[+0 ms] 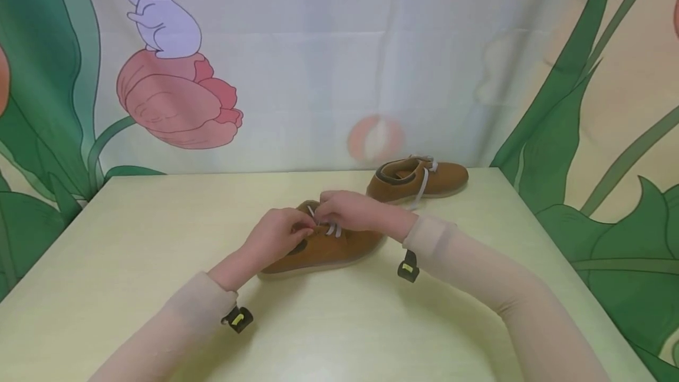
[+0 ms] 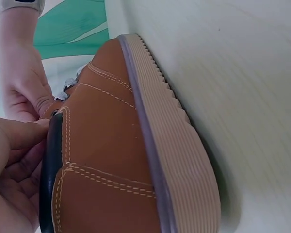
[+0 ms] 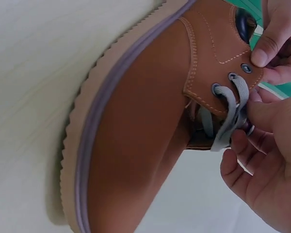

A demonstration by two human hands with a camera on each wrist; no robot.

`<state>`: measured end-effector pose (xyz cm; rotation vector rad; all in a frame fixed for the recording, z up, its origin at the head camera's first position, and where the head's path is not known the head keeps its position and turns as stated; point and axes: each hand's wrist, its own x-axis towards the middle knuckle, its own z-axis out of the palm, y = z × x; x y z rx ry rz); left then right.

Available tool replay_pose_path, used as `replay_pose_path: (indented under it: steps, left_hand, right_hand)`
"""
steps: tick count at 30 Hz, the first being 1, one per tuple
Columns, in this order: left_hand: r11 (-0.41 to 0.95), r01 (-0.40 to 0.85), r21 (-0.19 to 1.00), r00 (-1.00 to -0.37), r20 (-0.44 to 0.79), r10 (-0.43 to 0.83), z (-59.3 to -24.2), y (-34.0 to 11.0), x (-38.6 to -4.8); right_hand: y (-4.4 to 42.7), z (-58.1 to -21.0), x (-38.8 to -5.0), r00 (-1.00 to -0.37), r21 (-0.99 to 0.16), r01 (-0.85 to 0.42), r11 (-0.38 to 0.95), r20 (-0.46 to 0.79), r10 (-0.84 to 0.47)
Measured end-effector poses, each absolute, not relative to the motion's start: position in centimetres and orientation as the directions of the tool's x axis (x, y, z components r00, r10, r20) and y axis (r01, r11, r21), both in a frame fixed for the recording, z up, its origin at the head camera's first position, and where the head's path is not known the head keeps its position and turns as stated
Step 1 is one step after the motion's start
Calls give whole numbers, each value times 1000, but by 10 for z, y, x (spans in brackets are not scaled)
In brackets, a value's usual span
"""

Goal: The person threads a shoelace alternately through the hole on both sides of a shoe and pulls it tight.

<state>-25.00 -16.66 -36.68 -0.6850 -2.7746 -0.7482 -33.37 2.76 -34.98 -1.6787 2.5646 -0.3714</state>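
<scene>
A brown shoe (image 1: 334, 250) with a ridged pale sole stands on the table, toe to the right. My left hand (image 1: 273, 234) pinches the edge of its eyelet flap; in the right wrist view the thumb lies beside the top eyelet (image 3: 246, 68), which shows no lace through it. Grey-white lace (image 3: 227, 116) runs through the lower eyelets. At the shoe's opening my right hand (image 1: 350, 210) has its fingers curled and pinches the lace, its fingertips close to the left hand's. The pinched lace end is mostly hidden behind the fingers.
A second brown shoe (image 1: 445, 179) stands at the table's back edge, right of centre, its light lace (image 1: 423, 184) hanging down the side. The pale table (image 1: 329, 335) meets a printed cloth (image 1: 297, 75) behind. Small black devices (image 1: 408, 268) are strapped at both wrists.
</scene>
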Motion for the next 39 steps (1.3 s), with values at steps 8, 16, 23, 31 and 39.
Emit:
replay_pose_path:
  steps: [8,16,23,31,39]
  left_hand:
    - [758,502,416,-861,321,394,-371,-168,-248]
    - [754,518,404,-850,344,399,-370,-170,-249]
    - [755,475,452,-877,320,360,-370,-172,-250]
    - [774,367,517,-930,205,304,-370,-176,-254]
    - [752,410,517,-912,217,348,-371,-179,-253]
  right_hand:
    - [28,-355,-344,-403,-362,-862,355,64,-913]
    - [22,-349,-342,-408,-329,-865,379,24,-913]
    - [18,-340,-329,-401,-347,-840,416,-119,-908]
    - [21,-359,-312,-506,-360,-802,476,-13,-862]
    - [24,-380,-305,-511,-191,-858,476,245,-824]
